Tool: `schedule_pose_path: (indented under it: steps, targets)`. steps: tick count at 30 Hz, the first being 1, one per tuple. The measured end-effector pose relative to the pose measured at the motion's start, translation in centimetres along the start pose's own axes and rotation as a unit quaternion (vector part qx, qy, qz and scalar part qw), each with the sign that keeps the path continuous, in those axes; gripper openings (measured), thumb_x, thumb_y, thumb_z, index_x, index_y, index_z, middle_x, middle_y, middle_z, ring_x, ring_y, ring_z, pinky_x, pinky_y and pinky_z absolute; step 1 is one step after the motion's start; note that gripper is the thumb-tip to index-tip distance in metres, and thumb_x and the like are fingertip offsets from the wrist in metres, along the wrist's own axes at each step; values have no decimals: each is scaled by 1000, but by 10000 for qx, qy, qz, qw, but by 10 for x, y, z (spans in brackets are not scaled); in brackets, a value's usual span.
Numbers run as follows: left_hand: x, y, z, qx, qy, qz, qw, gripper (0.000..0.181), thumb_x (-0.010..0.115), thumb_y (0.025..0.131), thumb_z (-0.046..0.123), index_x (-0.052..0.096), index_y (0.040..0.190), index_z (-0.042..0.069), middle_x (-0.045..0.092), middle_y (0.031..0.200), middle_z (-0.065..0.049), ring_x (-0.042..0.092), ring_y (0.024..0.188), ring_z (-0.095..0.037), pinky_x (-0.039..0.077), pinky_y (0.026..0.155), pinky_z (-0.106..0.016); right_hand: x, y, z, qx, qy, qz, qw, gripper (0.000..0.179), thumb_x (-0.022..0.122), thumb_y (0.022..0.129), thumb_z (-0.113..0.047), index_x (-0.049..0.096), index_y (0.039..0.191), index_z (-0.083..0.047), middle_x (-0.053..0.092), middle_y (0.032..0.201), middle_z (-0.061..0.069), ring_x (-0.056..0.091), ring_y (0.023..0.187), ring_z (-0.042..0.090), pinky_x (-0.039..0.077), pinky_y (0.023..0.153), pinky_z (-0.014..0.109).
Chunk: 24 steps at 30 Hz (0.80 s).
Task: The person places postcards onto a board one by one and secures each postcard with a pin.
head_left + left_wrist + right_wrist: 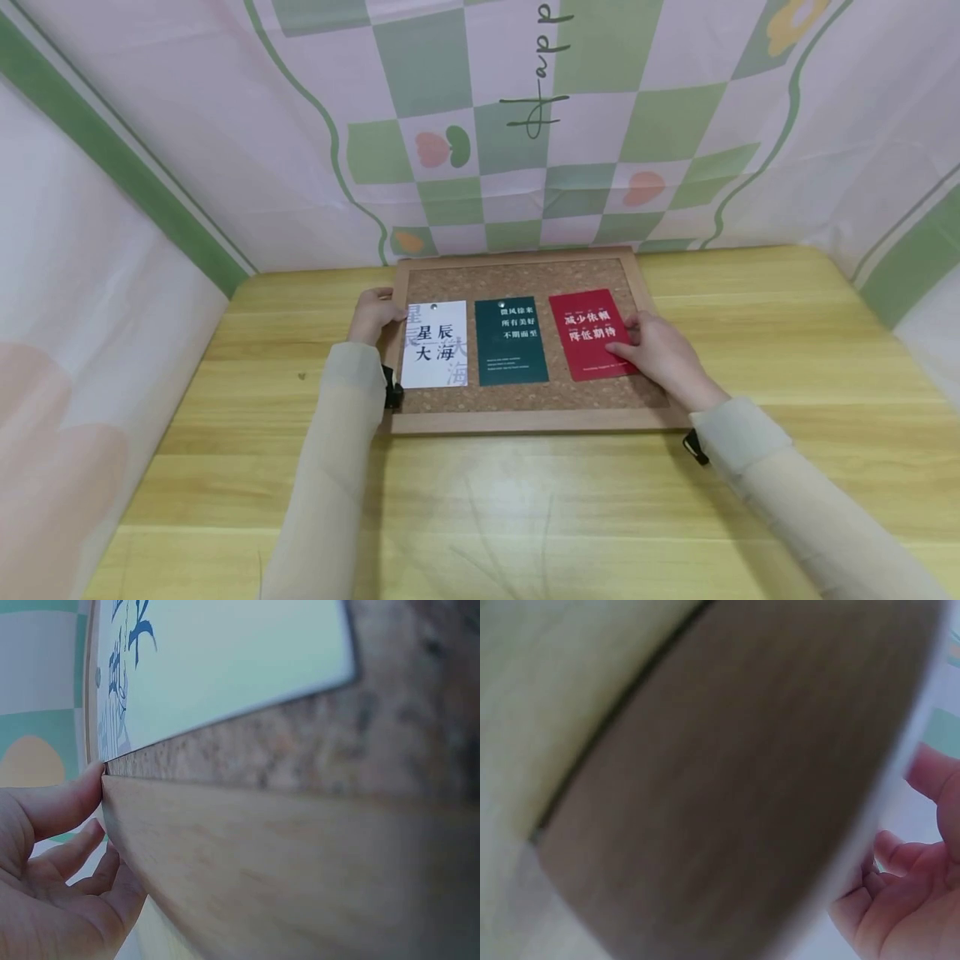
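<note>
A wood-framed cork board [525, 400] lies on the table with three cards on it. The white card [435, 367] and the dark green card [512, 350] each show a round pin at the top. The red card [588, 350] sits slightly tilted at the right, no pin visible on it. My left hand [372, 317] grips the board's left edge; in the left wrist view its thumb is on the frame and the other fingers are beside it. My right hand [667, 354] pinches the red card's right side, thumb over its face. The right fingertips' contact is partly hidden.
The yellow wood-grain table [525, 508] extends around the board. Behind it hangs a curtain [517, 167] with green and white checks, close to the board's far edge. More fabric [67, 292] stands along the left side. Black wrist straps [392, 387] are near the frame.
</note>
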State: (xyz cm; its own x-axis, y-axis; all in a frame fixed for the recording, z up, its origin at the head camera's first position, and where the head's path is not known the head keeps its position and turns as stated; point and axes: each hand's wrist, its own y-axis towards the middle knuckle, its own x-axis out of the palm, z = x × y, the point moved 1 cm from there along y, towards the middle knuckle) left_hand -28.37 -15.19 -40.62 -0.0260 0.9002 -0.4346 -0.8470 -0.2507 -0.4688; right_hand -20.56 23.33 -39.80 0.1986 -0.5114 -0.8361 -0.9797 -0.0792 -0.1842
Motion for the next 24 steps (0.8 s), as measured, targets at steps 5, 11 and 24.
schedule_pose_path:
  steps: [5, 11, 24]
  targets:
    - [0, 0, -1, 7, 0, -4, 10000, 61, 57, 92, 5, 33, 148, 8, 40, 149, -18, 43, 134, -33, 39, 111, -47, 1, 0, 0, 1, -84, 31, 10000, 51, 63, 92, -28, 47, 123, 10, 59, 113, 29, 57, 97, 34, 47, 79, 46]
    - [0, 0, -2, 9, -45, -14, 10000, 62, 57, 92, 5, 33, 148, 8, 41, 148, -18, 44, 133, -33, 40, 110, -47, 1, 0, 0, 6, -152, 51, 9999, 51, 63, 92, -28, 47, 123, 10, 58, 114, 29, 57, 98, 35, 47, 80, 48]
    - [0, 4, -2, 50, -23, -20, 10000, 62, 57, 91, 4, 34, 148, 8, 41, 148, -18, 44, 133, -34, 40, 110, -46, 1, 1, 0, 22, -215, 90, 9997, 50, 63, 92, -28, 48, 122, 9, 59, 112, 28, 55, 91, 32, 46, 78, 45]
